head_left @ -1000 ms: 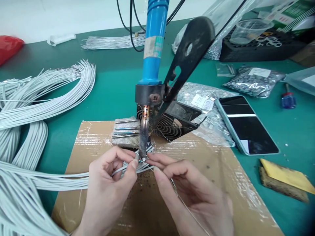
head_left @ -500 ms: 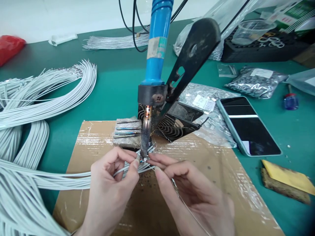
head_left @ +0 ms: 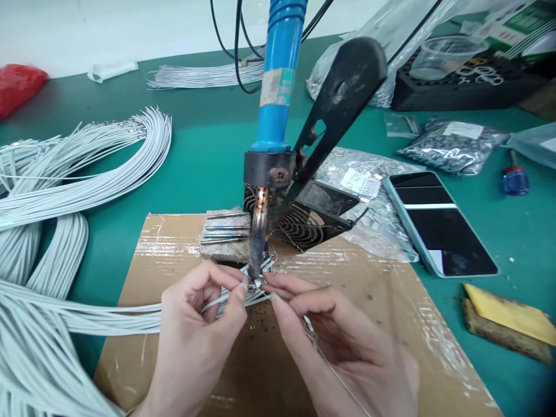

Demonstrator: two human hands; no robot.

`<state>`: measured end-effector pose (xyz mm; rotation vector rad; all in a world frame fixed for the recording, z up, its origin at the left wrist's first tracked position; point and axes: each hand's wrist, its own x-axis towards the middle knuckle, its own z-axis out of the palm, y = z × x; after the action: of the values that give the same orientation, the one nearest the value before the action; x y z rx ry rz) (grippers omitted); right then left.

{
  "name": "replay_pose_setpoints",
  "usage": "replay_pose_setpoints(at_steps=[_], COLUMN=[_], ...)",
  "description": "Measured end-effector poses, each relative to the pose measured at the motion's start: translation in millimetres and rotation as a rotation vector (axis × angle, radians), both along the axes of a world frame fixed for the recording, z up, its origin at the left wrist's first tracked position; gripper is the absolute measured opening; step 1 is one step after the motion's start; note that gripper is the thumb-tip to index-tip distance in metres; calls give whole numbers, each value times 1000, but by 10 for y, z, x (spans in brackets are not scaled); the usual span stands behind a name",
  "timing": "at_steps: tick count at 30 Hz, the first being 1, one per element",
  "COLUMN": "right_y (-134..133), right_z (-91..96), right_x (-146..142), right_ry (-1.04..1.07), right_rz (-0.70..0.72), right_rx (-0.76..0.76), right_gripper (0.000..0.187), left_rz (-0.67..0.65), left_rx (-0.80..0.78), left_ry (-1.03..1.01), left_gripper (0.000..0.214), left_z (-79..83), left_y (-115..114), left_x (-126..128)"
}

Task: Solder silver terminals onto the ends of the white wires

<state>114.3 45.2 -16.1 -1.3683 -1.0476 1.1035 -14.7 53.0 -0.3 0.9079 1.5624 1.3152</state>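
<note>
Head view, mid-frame: pinching thin white wires (head_left: pixel 108 315) in closed left hand (head_left: pixel 195 333), fine silver solder strand (head_left: pixel 334 372) in pinched right hand (head_left: pixel 343 341), joining under clamped blue-handled soldering iron (head_left: pixel 278 98); probably needing steady contact.

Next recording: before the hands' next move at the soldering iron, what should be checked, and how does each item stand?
1. Left hand grips the white wires at the iron tip: ok.
2. Right hand pinches the solder wire: ok.
3. Soldering iron clamped upright in its black stand: ok.
4. Fingertips apart from the tip: cannot tell, very close.
5. Solder bonded to the wire ends: cannot tell, too small.
6. Phone off the cardboard: ok.
</note>
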Motion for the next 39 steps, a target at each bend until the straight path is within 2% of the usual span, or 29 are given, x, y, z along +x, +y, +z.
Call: replay_pose_setpoints(at_steps=[17, 24, 39], right_y=[22, -6, -13], right_z=[-44, -35, -20], right_x=[37, 6, -29], right_ry=[-59, 2, -48], right_rz=[52, 17, -24], right_rx=[41, 29, 99], right_gripper=[18, 17, 16], left_rz=[-12, -31, -33], left_rx=[0, 22, 53], left_ry=[50, 112, 134], left_gripper=[17, 16, 16], left_z=[-2, 21, 10], left_y=[10, -22, -20], left_x=[11, -11, -27])
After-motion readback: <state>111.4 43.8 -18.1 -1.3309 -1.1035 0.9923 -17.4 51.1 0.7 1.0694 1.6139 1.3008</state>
